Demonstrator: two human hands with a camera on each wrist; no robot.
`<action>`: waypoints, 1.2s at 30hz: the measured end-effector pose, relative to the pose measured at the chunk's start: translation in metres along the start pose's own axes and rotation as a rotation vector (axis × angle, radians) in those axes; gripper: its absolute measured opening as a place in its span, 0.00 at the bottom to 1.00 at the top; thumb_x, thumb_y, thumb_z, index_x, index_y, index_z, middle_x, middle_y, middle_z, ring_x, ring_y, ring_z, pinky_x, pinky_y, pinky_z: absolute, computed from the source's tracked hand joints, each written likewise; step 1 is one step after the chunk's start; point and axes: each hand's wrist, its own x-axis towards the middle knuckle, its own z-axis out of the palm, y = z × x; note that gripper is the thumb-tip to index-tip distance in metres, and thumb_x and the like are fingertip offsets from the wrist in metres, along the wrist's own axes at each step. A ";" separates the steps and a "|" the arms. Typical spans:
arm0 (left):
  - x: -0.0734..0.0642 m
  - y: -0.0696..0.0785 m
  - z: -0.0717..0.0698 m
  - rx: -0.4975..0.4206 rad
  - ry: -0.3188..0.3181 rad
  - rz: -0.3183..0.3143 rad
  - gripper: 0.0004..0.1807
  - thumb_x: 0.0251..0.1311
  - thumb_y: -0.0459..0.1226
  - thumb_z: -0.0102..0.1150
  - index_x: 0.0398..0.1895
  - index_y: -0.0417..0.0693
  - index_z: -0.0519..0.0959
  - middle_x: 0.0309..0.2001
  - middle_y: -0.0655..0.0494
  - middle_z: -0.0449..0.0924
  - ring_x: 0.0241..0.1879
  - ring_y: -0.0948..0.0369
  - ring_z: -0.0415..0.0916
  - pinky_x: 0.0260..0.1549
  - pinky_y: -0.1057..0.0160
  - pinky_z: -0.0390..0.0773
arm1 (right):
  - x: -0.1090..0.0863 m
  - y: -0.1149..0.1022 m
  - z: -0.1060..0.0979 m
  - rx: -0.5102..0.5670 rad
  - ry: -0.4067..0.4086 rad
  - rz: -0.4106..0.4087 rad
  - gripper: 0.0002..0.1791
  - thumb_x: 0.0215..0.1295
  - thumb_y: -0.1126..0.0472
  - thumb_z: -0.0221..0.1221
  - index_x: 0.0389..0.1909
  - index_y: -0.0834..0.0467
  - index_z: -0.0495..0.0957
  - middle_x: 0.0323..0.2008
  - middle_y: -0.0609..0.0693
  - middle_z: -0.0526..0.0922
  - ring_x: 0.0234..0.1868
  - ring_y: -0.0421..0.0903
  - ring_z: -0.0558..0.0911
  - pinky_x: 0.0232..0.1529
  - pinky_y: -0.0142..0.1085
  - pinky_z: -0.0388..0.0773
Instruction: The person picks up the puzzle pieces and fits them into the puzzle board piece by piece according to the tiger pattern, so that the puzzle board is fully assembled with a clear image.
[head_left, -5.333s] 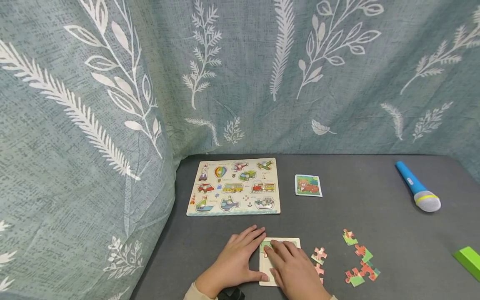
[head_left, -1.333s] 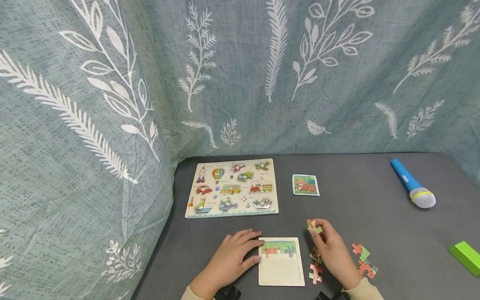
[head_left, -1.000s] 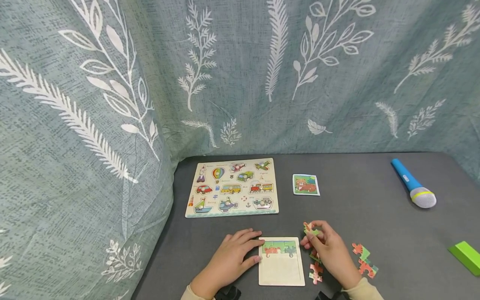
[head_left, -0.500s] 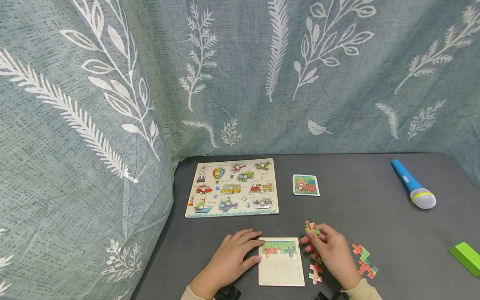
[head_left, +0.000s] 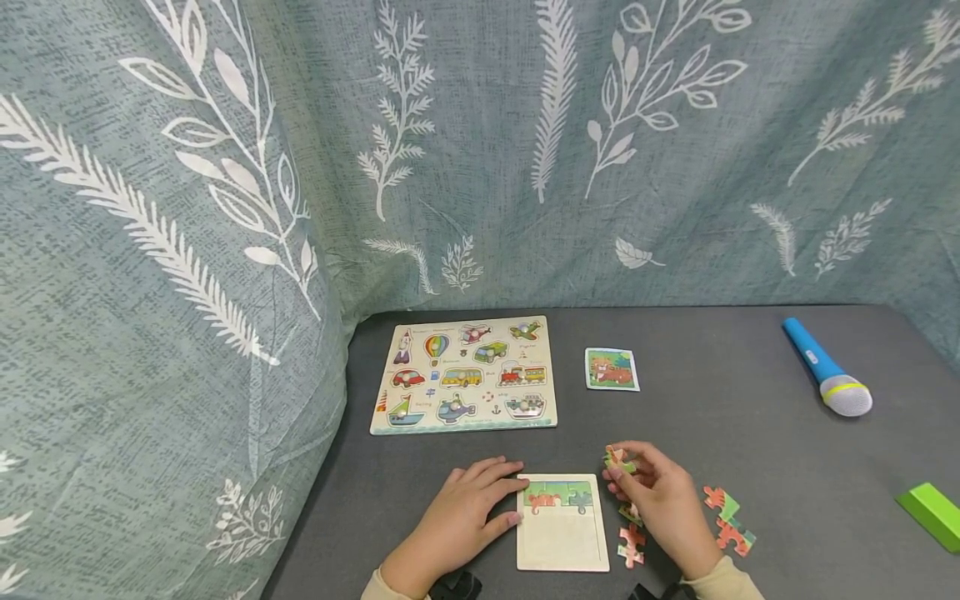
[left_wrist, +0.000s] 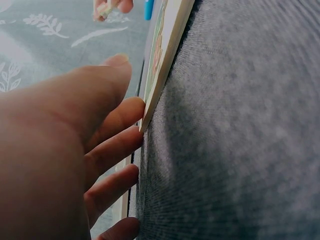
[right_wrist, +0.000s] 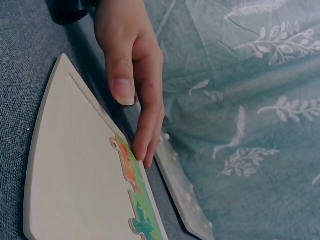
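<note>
My right hand (head_left: pixel 660 496) pinches a green and orange jigsaw piece (head_left: pixel 617 460) between thumb and fingers, just above the table beyond the puzzle tray's upper right corner. The square wooden tray (head_left: pixel 558 542) has a row of joined pieces (head_left: pixel 558 496) along its far edge; its nearer part shows bare wood. My left hand (head_left: pixel 472 512) lies at the tray's left side, fingertips touching the corner and edge, fingers loosely extended. The right wrist view shows this left hand (right_wrist: pixel 132 70) beside the tray. Two loose pieces (head_left: pixel 632 546) lie by my right hand, one partly covered.
More jigsaw pieces (head_left: pixel 735 537) lie right of my right hand. Behind are a vehicle peg puzzle board (head_left: pixel 465 375) and a small picture card (head_left: pixel 612 370). A blue toy microphone (head_left: pixel 828 367) and a green block (head_left: pixel 930 517) sit farther right. A curtain (head_left: pixel 480 167) hangs behind the table.
My right hand has left the tray, moving right, and now holds a piece. Two loose pieces are gone from their spots on the right. Lately the held piece shifts slightly; my left hand stays still.
</note>
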 end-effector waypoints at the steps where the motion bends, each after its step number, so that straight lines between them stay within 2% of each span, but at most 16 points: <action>1: 0.000 0.000 0.000 0.002 0.000 -0.001 0.25 0.75 0.52 0.58 0.71 0.60 0.78 0.74 0.62 0.70 0.75 0.57 0.63 0.61 0.47 0.69 | 0.000 0.000 0.000 0.009 -0.003 0.010 0.11 0.69 0.74 0.64 0.50 0.67 0.80 0.34 0.56 0.89 0.30 0.44 0.88 0.33 0.35 0.85; 4: 0.000 -0.001 0.001 0.004 0.001 -0.002 0.25 0.75 0.52 0.59 0.71 0.60 0.78 0.74 0.62 0.70 0.75 0.57 0.63 0.61 0.47 0.69 | 0.000 -0.001 0.002 0.037 -0.013 0.035 0.03 0.72 0.72 0.62 0.42 0.67 0.78 0.32 0.56 0.89 0.31 0.45 0.88 0.33 0.35 0.85; 7: -0.001 0.000 0.001 0.004 0.005 0.003 0.25 0.75 0.52 0.59 0.71 0.60 0.78 0.74 0.62 0.71 0.75 0.56 0.63 0.60 0.47 0.69 | -0.002 -0.003 0.004 0.028 -0.026 0.050 0.03 0.75 0.70 0.60 0.39 0.66 0.78 0.36 0.57 0.90 0.34 0.45 0.89 0.35 0.34 0.84; 9: -0.001 0.000 0.001 -0.001 0.006 0.002 0.25 0.74 0.52 0.59 0.71 0.60 0.78 0.74 0.62 0.71 0.75 0.57 0.63 0.60 0.47 0.70 | -0.005 -0.005 0.005 -0.006 -0.040 0.047 0.04 0.76 0.69 0.59 0.42 0.65 0.82 0.39 0.56 0.90 0.35 0.44 0.88 0.35 0.34 0.84; 11: -0.002 0.000 0.001 -0.003 0.005 0.001 0.24 0.75 0.52 0.59 0.70 0.60 0.78 0.73 0.62 0.71 0.75 0.57 0.64 0.60 0.47 0.70 | -0.007 -0.006 0.008 -0.021 -0.052 0.006 0.07 0.76 0.70 0.58 0.46 0.64 0.85 0.43 0.54 0.89 0.37 0.44 0.87 0.36 0.34 0.83; 14: -0.002 0.000 0.000 -0.003 -0.001 -0.005 0.25 0.75 0.53 0.58 0.71 0.61 0.78 0.74 0.62 0.71 0.75 0.57 0.63 0.60 0.47 0.69 | -0.009 -0.008 0.011 -0.037 -0.087 -0.012 0.11 0.76 0.70 0.58 0.51 0.64 0.86 0.40 0.52 0.87 0.33 0.43 0.83 0.33 0.35 0.82; 18: -0.001 0.000 -0.001 0.004 -0.002 -0.003 0.25 0.75 0.53 0.58 0.71 0.61 0.78 0.74 0.63 0.70 0.75 0.57 0.63 0.61 0.47 0.69 | -0.011 -0.010 0.013 0.049 -0.151 0.016 0.10 0.73 0.72 0.60 0.53 0.68 0.80 0.34 0.54 0.88 0.29 0.43 0.85 0.30 0.36 0.82; 21: -0.001 -0.001 0.000 0.010 0.002 0.001 0.25 0.75 0.54 0.57 0.71 0.61 0.78 0.74 0.63 0.70 0.75 0.57 0.63 0.61 0.47 0.69 | -0.012 -0.011 0.014 0.151 -0.192 0.017 0.17 0.72 0.73 0.61 0.59 0.69 0.75 0.34 0.59 0.88 0.29 0.45 0.87 0.29 0.38 0.84; 24: 0.000 0.000 0.000 0.012 0.006 0.003 0.25 0.75 0.53 0.57 0.71 0.61 0.78 0.74 0.62 0.70 0.75 0.57 0.63 0.61 0.47 0.69 | -0.013 -0.010 0.016 0.176 -0.208 0.007 0.20 0.72 0.73 0.61 0.63 0.68 0.75 0.34 0.59 0.87 0.29 0.46 0.87 0.29 0.38 0.84; 31: 0.001 -0.001 0.001 0.020 0.021 0.008 0.25 0.74 0.52 0.59 0.71 0.59 0.78 0.74 0.61 0.70 0.75 0.57 0.63 0.61 0.48 0.69 | -0.015 -0.008 0.024 0.111 -0.107 -0.045 0.12 0.65 0.74 0.68 0.46 0.65 0.78 0.31 0.51 0.88 0.24 0.41 0.75 0.27 0.32 0.72; 34: 0.001 -0.001 0.001 0.022 0.019 0.009 0.25 0.74 0.52 0.59 0.71 0.59 0.78 0.74 0.61 0.70 0.75 0.57 0.63 0.61 0.48 0.69 | -0.018 -0.009 0.029 0.080 -0.099 -0.059 0.12 0.60 0.74 0.72 0.42 0.64 0.80 0.28 0.49 0.86 0.24 0.39 0.74 0.26 0.31 0.72; 36: 0.000 -0.001 0.002 0.020 0.013 0.008 0.26 0.74 0.53 0.59 0.71 0.59 0.78 0.75 0.61 0.70 0.75 0.57 0.62 0.61 0.48 0.69 | -0.021 -0.010 0.032 0.045 -0.129 -0.064 0.13 0.56 0.72 0.74 0.40 0.62 0.81 0.27 0.48 0.84 0.23 0.38 0.75 0.24 0.30 0.73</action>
